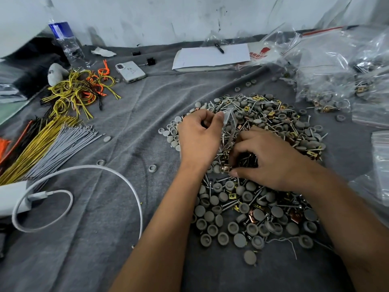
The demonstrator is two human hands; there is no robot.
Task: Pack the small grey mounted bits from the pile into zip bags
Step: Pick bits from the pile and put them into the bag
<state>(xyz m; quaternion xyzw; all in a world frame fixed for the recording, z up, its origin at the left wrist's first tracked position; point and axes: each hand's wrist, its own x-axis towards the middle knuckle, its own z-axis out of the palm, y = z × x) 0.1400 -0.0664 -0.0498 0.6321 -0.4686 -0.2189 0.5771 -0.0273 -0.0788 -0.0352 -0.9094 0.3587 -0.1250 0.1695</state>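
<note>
A big pile [259, 194] of grey round caps, screws and gold metal clips lies on the grey cloth at centre right. My left hand [199, 138] pinches the top of a small clear zip bag [228, 131] over the pile's left side. My right hand [267, 159] is curled over the pile just right of the bag, pinching a gold metal clip [225, 169] between thumb and fingers, with dark screws under its palm. What the bag holds is hard to tell.
Filled clear bags [336, 81] lie heaped at the back right, empty zip bags [381, 161] at the right edge. Left are bundles of cable ties [63, 140], looped cords [80, 91], a white charger cable [84, 171], a phone [130, 71], a water bottle [65, 42] and a notepad [210, 56].
</note>
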